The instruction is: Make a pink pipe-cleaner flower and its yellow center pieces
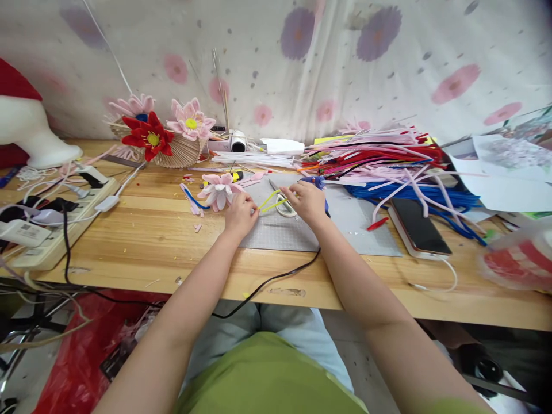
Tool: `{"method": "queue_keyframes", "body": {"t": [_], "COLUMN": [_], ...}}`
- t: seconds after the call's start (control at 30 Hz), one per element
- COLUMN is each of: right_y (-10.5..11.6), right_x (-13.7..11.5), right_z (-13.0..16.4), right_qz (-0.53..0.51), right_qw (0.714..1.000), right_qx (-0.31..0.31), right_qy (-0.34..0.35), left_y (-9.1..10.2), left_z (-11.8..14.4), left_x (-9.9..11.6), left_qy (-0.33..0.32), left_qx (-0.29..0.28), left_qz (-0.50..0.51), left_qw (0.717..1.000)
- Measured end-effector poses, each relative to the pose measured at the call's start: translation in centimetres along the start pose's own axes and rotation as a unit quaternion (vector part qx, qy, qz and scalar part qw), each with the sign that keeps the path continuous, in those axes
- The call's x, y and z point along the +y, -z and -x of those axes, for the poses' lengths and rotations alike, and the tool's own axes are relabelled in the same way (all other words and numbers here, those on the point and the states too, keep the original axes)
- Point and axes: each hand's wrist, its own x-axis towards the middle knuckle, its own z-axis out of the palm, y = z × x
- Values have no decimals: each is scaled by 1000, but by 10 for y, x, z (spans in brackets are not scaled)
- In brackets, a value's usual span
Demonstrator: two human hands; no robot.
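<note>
The yellow pipe cleaner runs crosswise above the grey mat, my left hand pinching its near end, my right hand pinching the far end, equally close.

On the bench, a mat lies mid-width near the front edge. A power strip sits toward the left end, a phone right of the mat. Behind the phone, probably against the back edge, lies a heap of pipe cleaners.
</note>
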Motion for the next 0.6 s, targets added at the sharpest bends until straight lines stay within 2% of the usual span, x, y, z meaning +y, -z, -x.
{"method": "queue_keyframes", "body": {"t": [0.1,0.27,0.33,0.43,0.5,0.6], "right_y": [-6,-6,-5,-5,-6,-10], "right_x": [-12,-16,-14,-14,-17,-31], "right_z": [0,0,0,0,0,-2], "right_qz": [8,-7,-15,-9,2,31], "right_qw": [999,999,999,999,999,999], "right_qx": [42,28,30,45,41,1], "right_qy": [-18,34,31,2,-4,9], "left_y": [-5,-9,-9,-9,-9,-11], "left_z": [1,0,-1,-1,0,0], "left_x": [3,0,-2,0,2,7], "left_qy": [-17,23,39,26,14,11], "left_qx": [-8,7,12,1,-10,-13], "left_qz": [-1,6,9,1,-1,22], "left_qw": [1000,1000,999,1000,1000,1000]}}
